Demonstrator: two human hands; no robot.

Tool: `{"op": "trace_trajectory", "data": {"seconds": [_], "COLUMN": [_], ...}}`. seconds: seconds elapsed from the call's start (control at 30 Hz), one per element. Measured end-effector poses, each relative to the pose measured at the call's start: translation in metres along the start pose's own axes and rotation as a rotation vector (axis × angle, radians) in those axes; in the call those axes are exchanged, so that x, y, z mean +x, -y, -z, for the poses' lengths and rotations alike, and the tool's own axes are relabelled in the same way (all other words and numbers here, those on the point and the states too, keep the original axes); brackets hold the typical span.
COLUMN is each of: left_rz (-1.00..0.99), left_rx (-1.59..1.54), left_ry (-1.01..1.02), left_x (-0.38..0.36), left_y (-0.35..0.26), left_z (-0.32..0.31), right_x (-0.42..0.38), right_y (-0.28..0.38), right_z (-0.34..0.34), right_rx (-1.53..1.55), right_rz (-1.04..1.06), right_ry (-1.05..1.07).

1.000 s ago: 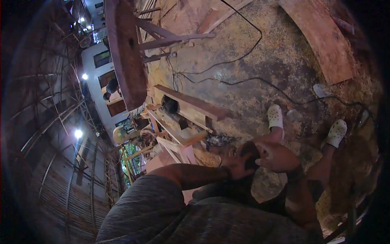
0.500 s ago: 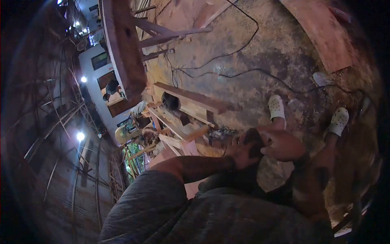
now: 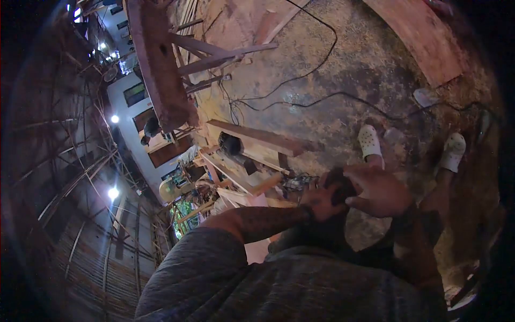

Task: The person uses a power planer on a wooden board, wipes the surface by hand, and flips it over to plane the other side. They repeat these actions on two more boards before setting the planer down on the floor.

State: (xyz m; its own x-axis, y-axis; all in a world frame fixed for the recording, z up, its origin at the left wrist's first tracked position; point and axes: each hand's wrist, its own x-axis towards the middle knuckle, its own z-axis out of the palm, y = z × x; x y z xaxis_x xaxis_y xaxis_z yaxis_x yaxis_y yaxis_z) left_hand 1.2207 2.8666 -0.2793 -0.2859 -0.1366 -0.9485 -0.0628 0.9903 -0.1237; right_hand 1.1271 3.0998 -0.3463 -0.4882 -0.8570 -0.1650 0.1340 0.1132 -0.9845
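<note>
A dark, rounded object point(image 3: 341, 189) sits between my two hands; its kind is too dim to make out. My left hand point(image 3: 320, 202) is closed on its left side, fingers curled against it, with a dark band at the wrist. From the right, my right hand point(image 3: 382, 192) curves around the same object, thumb below and fingers above, its palm partly showing. Below the hands is my grey-clad body point(image 3: 300, 284). My feet wear white perforated clogs point(image 3: 370, 140) on the stained ground.
A black cable point(image 3: 343, 94) snakes across the ground. Timber pieces point(image 3: 257, 137) and a wooden frame point(image 3: 236, 177) lie left of my hands. A thick beam point(image 3: 161, 64) stands on trestle legs. A reddish board point(image 3: 424, 45) lies upper right. Another person point(image 3: 152, 127) is far off.
My right hand has opened wider around the dark object, its thumb farther from its fingers. My left hand stays on it. The view has shifted slightly.
</note>
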Motion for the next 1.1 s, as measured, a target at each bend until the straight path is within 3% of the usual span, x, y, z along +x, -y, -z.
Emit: {"op": "trace_trajectory", "data": {"seconds": [0.07,0.27,0.33,0.4,0.47,0.53,0.63,0.67,0.8,0.9,1.03,1.1], "left_rz": [-0.054,-0.247,-0.244,-0.156,0.006,0.208,0.365,0.28,0.012,0.121,0.138,0.113], "left_rx": [-0.048,-0.165,-0.194,-0.165,-0.06,-0.014,-0.269,-0.244,-0.022,-0.289,-0.423,-0.482], "left_ry": [-0.043,-0.231,-0.32,-0.543,-0.92,-1.268,-1.455,-1.587,-1.004,-0.671,-0.564,-0.575], "left_x": [0.008,0.017,0.028,0.034,0.017,-0.04,-0.153,-0.168,-0.172,-0.169,-0.168,-0.164], "left_y": [0.013,0.055,0.089,0.156,0.251,0.321,0.246,0.211,0.121,0.056,0.066,0.068], "left_z": [-0.019,-0.089,-0.092,-0.077,-0.033,0.052,0.229,0.271,0.341,0.376,0.38,0.378], "right_x": [0.003,0.018,0.06,0.066,0.069,0.07,0.076,0.078,0.089,0.095,0.096,0.087], "right_y": [-0.009,-0.043,-0.099,-0.144,-0.149,-0.133,-0.117,-0.114,-0.106,-0.1,-0.094,-0.09], "right_z": [-0.012,-0.034,-0.051,-0.069,-0.066,-0.057,-0.035,-0.028,-0.005,0.01,0.024,0.033], "right_rx": [-0.054,0.036,0.157,0.089,0.115,0.164,0.209,0.221,0.258,0.272,0.271,0.213], "right_rz": [0.057,0.01,-0.251,-0.175,-0.123,-0.12,-0.112,-0.106,-0.093,-0.098,-0.186,-0.193], "right_ry": [-0.043,0.134,0.716,0.719,0.741,0.789,0.844,0.859,0.918,0.955,1.057,0.947]}}
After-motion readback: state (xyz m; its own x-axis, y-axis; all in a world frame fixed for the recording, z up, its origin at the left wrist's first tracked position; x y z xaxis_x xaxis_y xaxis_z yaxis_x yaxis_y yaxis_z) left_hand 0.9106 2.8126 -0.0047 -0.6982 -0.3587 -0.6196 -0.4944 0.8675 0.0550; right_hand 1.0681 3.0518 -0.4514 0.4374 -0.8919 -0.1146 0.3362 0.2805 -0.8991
